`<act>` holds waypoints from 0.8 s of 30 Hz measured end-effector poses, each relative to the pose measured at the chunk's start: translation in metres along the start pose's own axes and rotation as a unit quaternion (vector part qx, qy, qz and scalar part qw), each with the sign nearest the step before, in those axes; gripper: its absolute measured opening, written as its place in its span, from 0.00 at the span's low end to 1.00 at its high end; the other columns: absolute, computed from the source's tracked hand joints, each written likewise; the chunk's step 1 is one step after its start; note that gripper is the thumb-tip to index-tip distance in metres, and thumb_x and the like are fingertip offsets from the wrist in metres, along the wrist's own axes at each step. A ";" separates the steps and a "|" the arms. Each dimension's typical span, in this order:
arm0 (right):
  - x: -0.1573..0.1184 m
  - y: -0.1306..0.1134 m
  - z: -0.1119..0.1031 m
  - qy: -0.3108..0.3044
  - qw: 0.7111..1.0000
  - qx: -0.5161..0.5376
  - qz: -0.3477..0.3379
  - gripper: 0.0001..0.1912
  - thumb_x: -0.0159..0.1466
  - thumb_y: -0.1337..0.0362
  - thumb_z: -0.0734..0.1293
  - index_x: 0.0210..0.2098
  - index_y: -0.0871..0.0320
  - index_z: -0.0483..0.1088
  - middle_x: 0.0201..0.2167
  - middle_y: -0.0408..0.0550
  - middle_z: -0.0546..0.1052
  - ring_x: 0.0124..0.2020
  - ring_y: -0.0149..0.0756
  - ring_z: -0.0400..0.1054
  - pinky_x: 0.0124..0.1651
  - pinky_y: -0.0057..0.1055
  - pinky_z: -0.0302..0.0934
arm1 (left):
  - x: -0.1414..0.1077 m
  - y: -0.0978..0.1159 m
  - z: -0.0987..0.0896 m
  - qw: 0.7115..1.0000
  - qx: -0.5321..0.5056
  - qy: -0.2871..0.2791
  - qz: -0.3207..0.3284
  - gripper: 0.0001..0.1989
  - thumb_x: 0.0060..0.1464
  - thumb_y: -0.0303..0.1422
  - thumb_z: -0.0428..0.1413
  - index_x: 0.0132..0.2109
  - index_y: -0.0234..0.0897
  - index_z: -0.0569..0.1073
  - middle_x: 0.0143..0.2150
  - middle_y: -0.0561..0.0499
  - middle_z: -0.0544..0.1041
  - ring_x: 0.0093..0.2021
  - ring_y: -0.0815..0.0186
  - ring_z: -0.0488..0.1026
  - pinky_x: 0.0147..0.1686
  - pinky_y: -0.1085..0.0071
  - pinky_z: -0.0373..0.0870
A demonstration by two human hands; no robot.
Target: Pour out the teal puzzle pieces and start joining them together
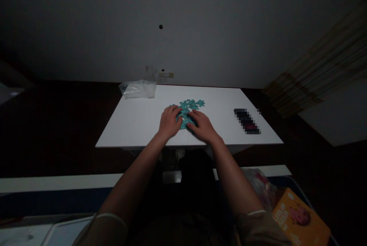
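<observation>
Both my hands rest palm down on a loose cluster of teal jigsaw puzzle pieces (189,110) near the middle of a white table (134,123). My left hand (169,122) lies over the cluster's left side, its fingers on the pieces. My right hand (202,125) covers the lower right part, with its fingertips close to my left hand. The pieces under my palms are hidden. Neither hand visibly grips a piece.
A crumpled clear plastic bag (137,89) lies at the table's far left corner. A pixelated dark oblong object (246,121) lies on the right. Nearer me, an orange box (299,217) sits low on the right, below the table's near edge.
</observation>
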State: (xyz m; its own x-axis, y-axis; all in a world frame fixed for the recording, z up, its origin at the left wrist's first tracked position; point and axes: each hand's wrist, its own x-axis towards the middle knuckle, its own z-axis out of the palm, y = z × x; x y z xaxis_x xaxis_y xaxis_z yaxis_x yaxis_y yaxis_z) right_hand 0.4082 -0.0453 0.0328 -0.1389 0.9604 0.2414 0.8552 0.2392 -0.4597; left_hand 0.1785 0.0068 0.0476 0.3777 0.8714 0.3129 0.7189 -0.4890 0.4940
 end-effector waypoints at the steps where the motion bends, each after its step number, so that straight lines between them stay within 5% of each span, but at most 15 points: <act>1: -0.006 -0.004 0.003 -0.017 1.000 -0.027 -0.002 0.35 0.78 0.49 0.78 0.81 0.44 0.78 0.89 0.55 0.71 0.89 0.65 0.63 0.90 0.69 0.58 | 0.006 0.000 0.001 1.000 0.011 -0.019 0.003 0.28 0.78 0.37 0.59 0.79 0.48 0.81 0.87 0.42 0.74 0.88 0.41 0.66 0.88 0.38 0.62; 3: -0.012 -0.010 0.008 -0.037 0.997 -0.065 0.000 0.39 0.76 0.43 0.80 0.82 0.44 0.78 0.91 0.56 0.66 0.91 0.72 0.57 0.90 0.73 0.54 | 0.019 0.000 0.004 0.997 0.031 -0.076 0.009 0.30 0.80 0.44 0.59 0.82 0.52 0.78 0.92 0.47 0.68 0.92 0.38 0.59 0.91 0.34 0.54; 6: -0.012 -0.010 0.013 -0.026 0.997 -0.070 0.000 0.35 0.80 0.45 0.77 0.81 0.49 0.78 0.89 0.59 0.70 0.89 0.68 0.61 0.90 0.67 0.56 | 0.031 -0.004 0.009 0.990 0.046 -0.134 0.008 0.29 0.82 0.49 0.56 0.82 0.55 0.79 0.91 0.47 0.70 0.92 0.38 0.61 0.91 0.32 0.54; 13: -0.002 0.008 0.011 0.077 0.995 -0.034 0.058 0.32 0.79 0.49 0.75 0.76 0.59 0.79 0.70 0.67 0.86 0.69 0.66 0.77 0.76 0.61 0.72 | 0.021 -0.031 -0.013 0.997 0.037 -0.062 0.011 0.21 0.77 0.41 0.62 0.70 0.43 0.87 0.75 0.36 0.84 0.75 0.43 0.80 0.80 0.45 0.75; 20: 0.017 0.008 0.008 0.055 0.991 -0.088 0.083 0.30 0.81 0.50 0.71 0.77 0.56 0.79 0.72 0.71 0.83 0.68 0.69 0.76 0.73 0.62 0.72 | -0.010 -0.047 -0.043 0.997 0.039 -0.074 -0.001 0.10 0.77 0.38 0.62 0.54 0.47 0.88 0.67 0.42 0.88 0.69 0.47 0.84 0.71 0.53 0.82; 24: 0.031 -0.005 0.025 0.035 0.991 -0.110 0.062 0.32 0.83 0.53 0.67 0.81 0.60 0.75 0.83 0.75 0.74 0.79 0.76 0.70 0.80 0.70 0.66 | -0.026 -0.050 -0.046 0.995 0.068 -0.024 -0.066 0.14 0.83 0.40 0.56 0.52 0.46 0.87 0.60 0.42 0.90 0.64 0.48 0.85 0.63 0.54 0.84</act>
State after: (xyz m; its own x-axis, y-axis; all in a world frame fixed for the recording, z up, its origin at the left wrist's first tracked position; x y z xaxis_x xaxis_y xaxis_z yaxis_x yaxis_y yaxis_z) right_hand 0.3871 -0.0132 0.0210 0.0030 0.9664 0.2571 0.9526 0.0755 -0.2948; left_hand 0.1064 0.0070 0.0519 0.2994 0.9303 0.2119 0.8358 -0.3629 0.4121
